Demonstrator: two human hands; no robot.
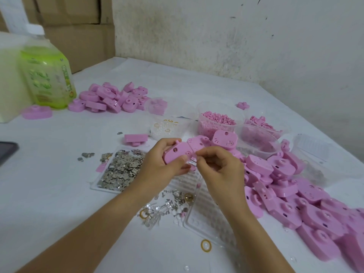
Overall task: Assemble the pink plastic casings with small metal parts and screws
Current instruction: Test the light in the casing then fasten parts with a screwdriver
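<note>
My left hand (160, 160) grips a pink plastic casing (177, 151) above the middle of the table. My right hand (217, 164) pinches a small clear part (192, 162) against the casing's lower edge. A flat clear tray of small metal parts (120, 169) lies just left of my hands. Loose screws, clear parts and brass rings (169, 203) are scattered below them. A large heap of pink casings (291, 194) runs along the right side.
A second pile of pink casings (110, 97) sits at the back left beside a green bottle (47, 75). Clear tubs with pink bits (216, 120) stand behind my hands. A clear blister tray (210, 213) lies under my right forearm. A dark device (6, 151) is at the left edge.
</note>
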